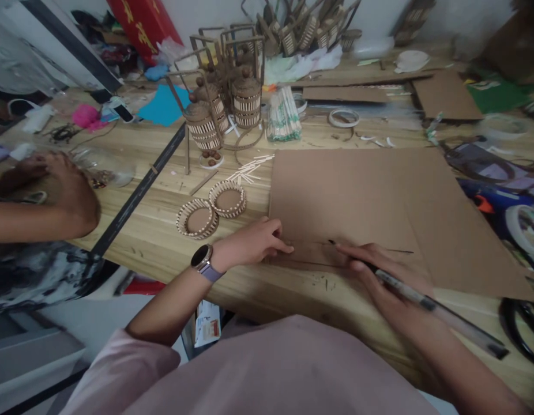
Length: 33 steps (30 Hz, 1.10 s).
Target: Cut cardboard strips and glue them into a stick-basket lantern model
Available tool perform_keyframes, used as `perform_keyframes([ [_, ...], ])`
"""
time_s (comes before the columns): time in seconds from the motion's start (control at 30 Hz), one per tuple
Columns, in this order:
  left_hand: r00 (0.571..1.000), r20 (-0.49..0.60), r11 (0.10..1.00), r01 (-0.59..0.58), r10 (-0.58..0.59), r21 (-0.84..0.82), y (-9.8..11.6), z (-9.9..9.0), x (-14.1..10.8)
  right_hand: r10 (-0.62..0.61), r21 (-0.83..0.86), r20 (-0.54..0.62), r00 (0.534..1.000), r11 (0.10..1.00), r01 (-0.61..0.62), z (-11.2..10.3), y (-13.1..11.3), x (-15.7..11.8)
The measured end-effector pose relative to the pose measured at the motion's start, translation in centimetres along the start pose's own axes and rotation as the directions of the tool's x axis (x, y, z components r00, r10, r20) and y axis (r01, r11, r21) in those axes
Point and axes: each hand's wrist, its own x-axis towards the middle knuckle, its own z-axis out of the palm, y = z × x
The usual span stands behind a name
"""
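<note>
Cardboard lies flat — right hand grips pen.

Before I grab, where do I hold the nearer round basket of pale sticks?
Probably pinch the nearer basket by its left wall, coming from the left, thumb inside: its top is open, and a matching round basket sits close at its far right.

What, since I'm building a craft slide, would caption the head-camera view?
Left hand touching a cardboard sheet, right hand holding a pen-like tool over it, two round baskets nearby.
</note>
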Motion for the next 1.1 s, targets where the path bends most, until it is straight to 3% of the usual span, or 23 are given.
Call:
perform_keyframes([
  [0.17,0.999,0.013,0.999,-0.035,0.035,-0.024,-0.7,-0.2,0.2,0.161,0.224,0.021,0.987,0.961,-0.161,4.1,-4.5,0.8],
  [0.37,0.999,0.019,0.998,-0.037,0.038,-0.043,-1.0,0.0,0.2,0.139,0.309,0.106,0.985,0.937,-0.165,7.7,-5.4,1.7],
  [0.53,0.998,0.043,0.999,-0.046,0.047,-0.019,-1.0,-0.2,0.3,0.120,0.266,0.144,0.982,0.951,-0.156,8.3,-5.7,2.1],
  [1.1,0.997,0.022,0.997,-0.076,0.075,0.015,-1.1,-0.2,0.2,0.028,0.168,0.078,0.997,0.985,-0.041,8.2,-6.2,2.4],
])
